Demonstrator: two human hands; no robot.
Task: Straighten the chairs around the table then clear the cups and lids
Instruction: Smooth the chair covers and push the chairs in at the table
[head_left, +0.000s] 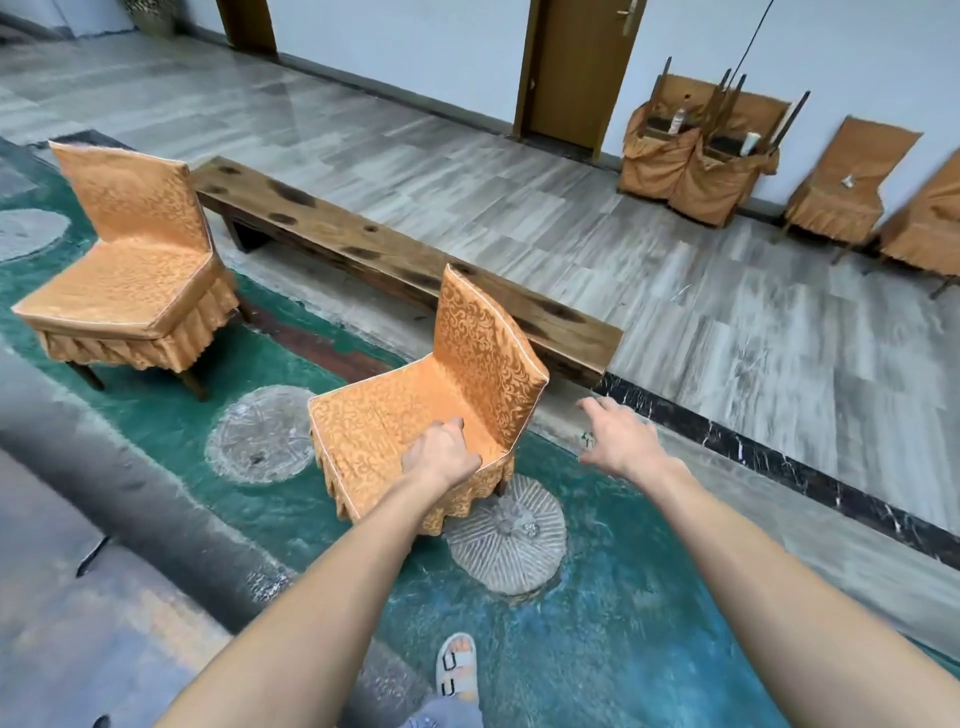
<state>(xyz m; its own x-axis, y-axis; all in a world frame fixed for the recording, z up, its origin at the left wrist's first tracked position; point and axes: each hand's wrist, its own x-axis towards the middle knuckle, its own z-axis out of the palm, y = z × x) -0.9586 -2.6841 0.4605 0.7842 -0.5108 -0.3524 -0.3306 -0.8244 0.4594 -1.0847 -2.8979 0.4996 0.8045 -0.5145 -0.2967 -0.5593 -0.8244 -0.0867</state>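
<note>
- As I look down through the head camera, my left hand (441, 449) rests on the near chair (415, 415), fingers curled over the seat's edge close to where the seat meets the backrest; it grips the chair's orange patterned cover.
- My right hand (621, 436) hangs in the air just to the right of that chair's backrest, palm down and fingers spread wide, holding nothing and not touching the chair.
- The near chair stands on the green carpet (623, 597), its seat turned toward the left of the view and its back toward a long wooden bench (395, 254) lying just behind it.
- A second chair (130, 275) with the same orange cover stands well apart to the left, near the far end of the bench, also on the carpet.
- At the lower left, a dark, blurred surface (78, 597) fills the corner; I cannot tell for certain that it is the table.
- Against the far wall stand more covered chairs (841, 192); two of them carry upturned chairs (696, 119) with the legs pointing up.
- A round grey pattern in the carpet (506, 540) lies under the near chair's front corner.
- My sandalled foot (457, 665) shows at the bottom edge, between my two forearms.
- I see no cups or lids clearly.
</note>
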